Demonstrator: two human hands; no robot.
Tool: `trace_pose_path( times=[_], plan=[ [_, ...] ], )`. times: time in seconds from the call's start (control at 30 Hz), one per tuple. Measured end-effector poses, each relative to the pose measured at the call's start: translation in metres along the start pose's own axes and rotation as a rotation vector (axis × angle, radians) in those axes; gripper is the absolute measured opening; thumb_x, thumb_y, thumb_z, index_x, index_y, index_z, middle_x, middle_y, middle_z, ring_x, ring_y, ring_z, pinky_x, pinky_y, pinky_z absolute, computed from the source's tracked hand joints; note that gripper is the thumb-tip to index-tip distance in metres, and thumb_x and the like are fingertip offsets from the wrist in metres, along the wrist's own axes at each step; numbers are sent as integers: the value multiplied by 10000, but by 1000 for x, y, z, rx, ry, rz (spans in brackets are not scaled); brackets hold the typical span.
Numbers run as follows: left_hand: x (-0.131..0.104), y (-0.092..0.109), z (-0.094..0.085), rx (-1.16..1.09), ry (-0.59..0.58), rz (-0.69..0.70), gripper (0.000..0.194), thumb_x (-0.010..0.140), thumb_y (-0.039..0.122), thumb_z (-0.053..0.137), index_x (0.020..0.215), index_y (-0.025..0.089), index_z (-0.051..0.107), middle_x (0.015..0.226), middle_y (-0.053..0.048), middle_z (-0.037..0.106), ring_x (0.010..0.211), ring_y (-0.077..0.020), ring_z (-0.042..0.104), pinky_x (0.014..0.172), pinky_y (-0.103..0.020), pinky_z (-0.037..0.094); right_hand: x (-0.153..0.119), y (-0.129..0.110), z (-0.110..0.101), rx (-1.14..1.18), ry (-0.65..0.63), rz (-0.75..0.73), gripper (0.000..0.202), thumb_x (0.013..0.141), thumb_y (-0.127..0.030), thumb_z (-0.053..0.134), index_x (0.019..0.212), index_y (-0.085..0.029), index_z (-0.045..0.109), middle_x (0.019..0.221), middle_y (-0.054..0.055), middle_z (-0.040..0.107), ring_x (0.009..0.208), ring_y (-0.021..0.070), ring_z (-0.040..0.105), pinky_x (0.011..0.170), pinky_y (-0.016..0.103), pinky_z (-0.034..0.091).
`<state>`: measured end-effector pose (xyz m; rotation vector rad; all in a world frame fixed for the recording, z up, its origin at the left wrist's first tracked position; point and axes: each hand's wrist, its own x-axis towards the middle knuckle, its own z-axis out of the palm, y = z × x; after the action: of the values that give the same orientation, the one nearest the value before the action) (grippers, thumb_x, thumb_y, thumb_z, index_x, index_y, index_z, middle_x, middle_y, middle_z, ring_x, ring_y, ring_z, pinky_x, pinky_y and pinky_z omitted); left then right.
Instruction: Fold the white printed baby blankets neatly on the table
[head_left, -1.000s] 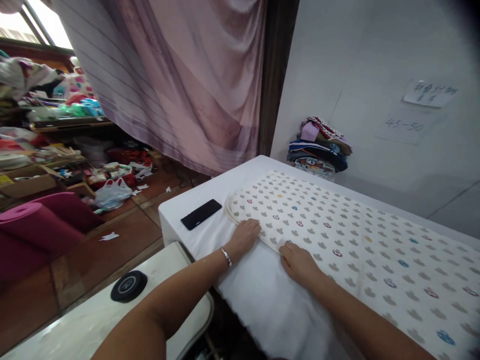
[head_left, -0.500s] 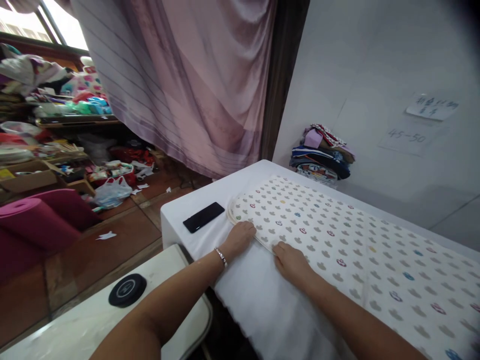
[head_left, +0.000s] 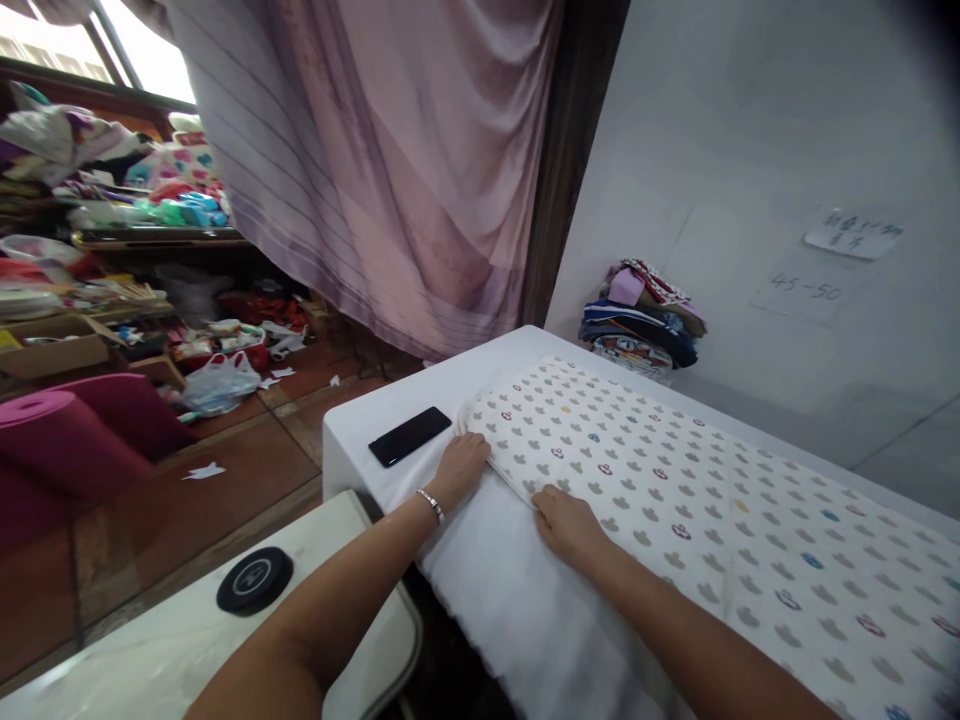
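Note:
A white cloth pad (head_left: pixel 637 470) printed with grey animal heads and small coloured motifs lies folded in layers along the table. My left hand (head_left: pixel 463 468), with a bracelet at the wrist, is closed on the pad's near edge close to its rounded left corner. Farther right along the same edge, my right hand (head_left: pixel 566 522) pinches the pad between thumb and fingers. Just left of my left hand a black phone (head_left: pixel 410 436) lies flat on the white table cover (head_left: pixel 480 540), apart from the pad.
A white stool-like surface (head_left: pixel 337 540) with a round black object (head_left: pixel 255 581) stands at the lower left. Folded cloths (head_left: pixel 641 318) are stacked by the wall. A pink curtain (head_left: pixel 420 180) hangs behind; a pink rolled mat (head_left: pixel 82 440) and clutter occupy the left floor.
Both hands have shifted slightly left along the pad's near edge, the left one closer to the rounded corner. They still grip it. The phone stays where it was.

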<state>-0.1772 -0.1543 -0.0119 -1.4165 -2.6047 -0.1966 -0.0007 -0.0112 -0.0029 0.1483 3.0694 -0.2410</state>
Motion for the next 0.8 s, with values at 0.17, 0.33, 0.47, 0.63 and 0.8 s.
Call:
trace_pose_path(
  times=[0.17,0.33,0.47,0.63,0.8],
  plan=[
    [-1,-6,-2,19,22,20,219,861,91,412,870,148,623,967,-85,625,961,-229,534,827,-369,398,2,-2,3,-8,52,18,209,916,-253,372,978,-192,563,1024,60,579,892,179,554,662,267,362],
    [-2,-16,-6,35,49,-42,234,869,104,406,921,161,628,981,-93,618,1000,-236,519,811,-367,411,6,-3,6,-19,25,14,226,922,-233,345,958,-192,564,1030,59,584,875,169,558,652,267,356],
    [-2,-19,-7,-9,-6,-122,244,863,105,399,936,162,625,1018,-89,612,989,-209,537,818,-331,434,8,-4,6,-21,18,15,223,914,-213,347,954,-185,564,1026,63,591,872,166,561,664,268,355],
    [-1,-20,-10,-123,-21,-266,254,836,95,402,928,160,629,1030,-82,618,985,-177,568,821,-281,448,9,-5,7,2,37,22,198,895,-195,372,964,-190,557,1016,54,594,895,170,563,686,271,364],
    [18,-23,-20,-139,-30,-400,275,900,229,373,956,144,629,1077,-108,617,939,-185,612,789,-278,464,11,-8,8,-5,48,34,204,899,-188,370,972,-185,561,1039,69,596,886,180,571,693,283,382]
  ],
)
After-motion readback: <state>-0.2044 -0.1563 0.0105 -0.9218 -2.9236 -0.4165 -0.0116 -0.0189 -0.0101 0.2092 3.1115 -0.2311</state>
